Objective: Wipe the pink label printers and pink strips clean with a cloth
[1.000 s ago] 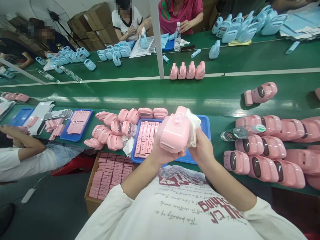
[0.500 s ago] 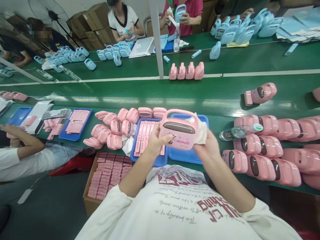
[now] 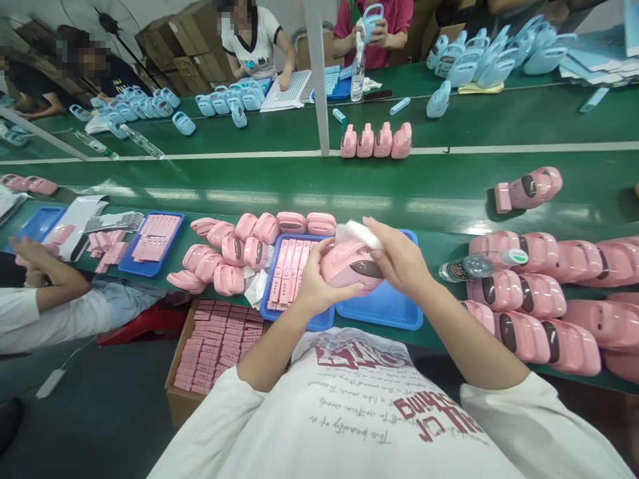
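Note:
My left hand (image 3: 319, 283) is wrapped round a pink plastic case (image 3: 349, 263) with a dark oval window, tilted above the blue trays. My right hand (image 3: 399, 256) holds a white cloth (image 3: 357, 234) against the top of this case. Below my left hand lies a blue tray (image 3: 319, 322) with pink strips (image 3: 287, 273) in it. Another blue tray (image 3: 384, 309) is under my right hand, with nothing seen in its visible part.
Pink cases (image 3: 229, 279) are grouped left of the trays, others (image 3: 539, 293) at right beside a clear bottle (image 3: 464, 266). A carton (image 3: 182, 406) of pink parts stands below. A metal post (image 3: 317, 80) rises ahead. People sit across and at left.
The pink case has turned from its printed front to a tilted edge. My right hand and the cloth have moved up from its right side to its top.

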`<state>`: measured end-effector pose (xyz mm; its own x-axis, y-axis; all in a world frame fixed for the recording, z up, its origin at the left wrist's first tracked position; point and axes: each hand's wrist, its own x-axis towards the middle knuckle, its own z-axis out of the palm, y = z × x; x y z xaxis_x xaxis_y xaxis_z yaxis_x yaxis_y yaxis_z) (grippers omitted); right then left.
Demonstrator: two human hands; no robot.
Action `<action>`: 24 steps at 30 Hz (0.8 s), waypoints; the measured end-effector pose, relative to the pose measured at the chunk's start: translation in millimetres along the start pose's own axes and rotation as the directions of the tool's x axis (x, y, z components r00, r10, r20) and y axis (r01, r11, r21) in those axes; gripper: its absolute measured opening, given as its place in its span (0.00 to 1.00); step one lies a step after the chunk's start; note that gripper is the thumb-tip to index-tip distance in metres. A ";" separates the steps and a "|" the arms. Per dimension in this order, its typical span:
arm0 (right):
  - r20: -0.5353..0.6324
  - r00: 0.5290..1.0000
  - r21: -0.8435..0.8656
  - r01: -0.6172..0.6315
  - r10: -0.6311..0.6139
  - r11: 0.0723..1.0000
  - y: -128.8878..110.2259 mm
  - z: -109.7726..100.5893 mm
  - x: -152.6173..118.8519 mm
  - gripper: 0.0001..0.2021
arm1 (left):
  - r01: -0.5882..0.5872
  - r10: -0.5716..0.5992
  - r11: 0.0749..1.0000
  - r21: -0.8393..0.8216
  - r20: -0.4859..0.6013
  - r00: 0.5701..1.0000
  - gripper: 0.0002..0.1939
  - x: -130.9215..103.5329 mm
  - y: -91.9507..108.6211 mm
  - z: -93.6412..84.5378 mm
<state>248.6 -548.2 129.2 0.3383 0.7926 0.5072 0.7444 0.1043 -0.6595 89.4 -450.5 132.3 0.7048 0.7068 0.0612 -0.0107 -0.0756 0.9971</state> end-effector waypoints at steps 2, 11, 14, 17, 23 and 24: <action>-0.004 0.995 -0.008 -0.100 0.100 0.995 11.2 -1.3 -6.5 0.23 | 0.000 0.000 1.000 -0.012 0.015 1.000 0.48 2.1 -4.7 -4.9; 0.087 0.881 0.119 -0.472 0.465 0.873 29.5 -2.6 -43.9 0.17 | 0.381 -0.359 0.847 -0.370 0.131 0.924 0.44 11.4 -47.3 3.2; 0.193 0.739 0.411 -0.658 0.645 0.631 32.2 -1.2 -49.7 0.19 | 0.424 -0.361 0.811 -0.404 0.224 0.905 0.41 12.4 -70.2 12.5; 0.324 0.583 0.479 -0.780 0.745 0.403 38.6 -3.3 -56.4 0.20 | 0.404 -0.355 0.908 -0.111 0.309 0.883 0.34 8.5 -91.7 15.1; 0.147 0.542 0.284 -0.825 0.827 0.489 59.3 -16.3 -73.4 0.17 | 0.280 -0.517 0.497 0.821 0.022 0.856 0.21 -21.1 -126.7 -9.2; 0.130 0.528 0.257 -0.835 0.839 0.486 62.4 -17.4 -74.8 0.17 | 0.314 -0.541 0.443 0.840 -0.029 0.840 0.19 -26.3 -132.9 -12.6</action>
<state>279.7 -611.5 59.8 0.7283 0.5846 -0.3576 -0.0684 -0.4572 -0.8867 63.3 -450.2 -1.3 0.5778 0.6551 -0.4868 0.8122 -0.4022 0.4227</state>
